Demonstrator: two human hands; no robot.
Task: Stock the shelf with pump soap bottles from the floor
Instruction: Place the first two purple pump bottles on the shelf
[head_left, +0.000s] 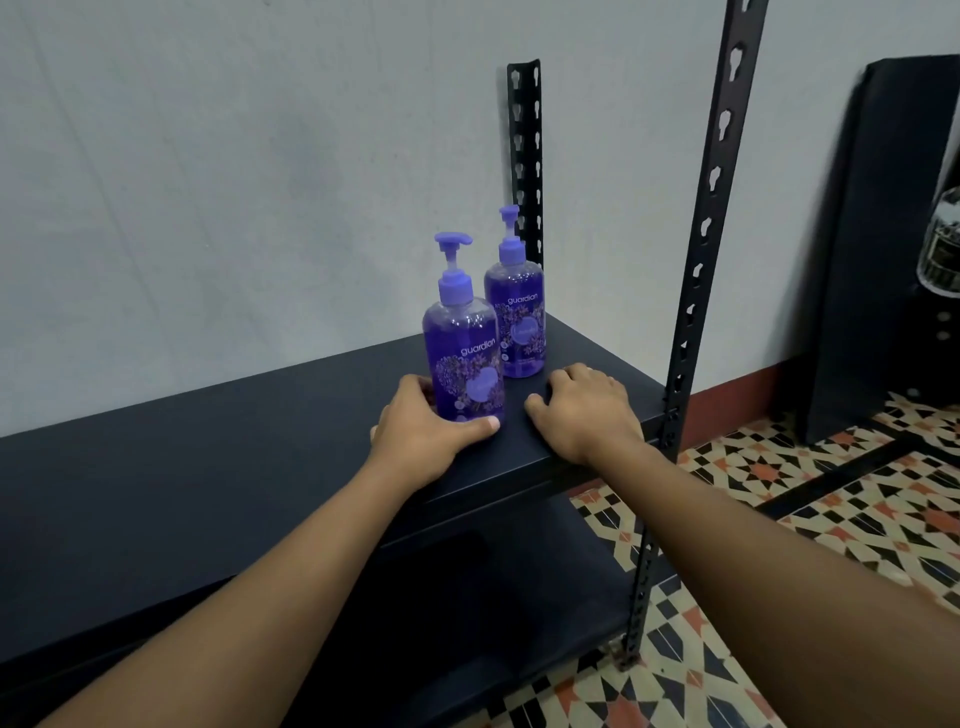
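Observation:
Two purple pump soap bottles stand upright on the dark shelf board (208, 467). The nearer bottle (462, 343) is toward the front; the second bottle (517, 306) stands behind it to the right, near the back post. My left hand (426, 431) grips the base of the nearer bottle, fingers on its left side and thumb across its front. My right hand (582, 410) rests on the shelf board to the right of that bottle, fingers curled down on the surface, holding nothing.
Black slotted uprights rise at the back right (525, 156) and front right (701, 260) of the shelf. A lower shelf board (493, 597) sits beneath. Patterned floor tiles (831, 519) lie to the right, with a dark unit (883, 234) holding a glass bottle (943, 244).

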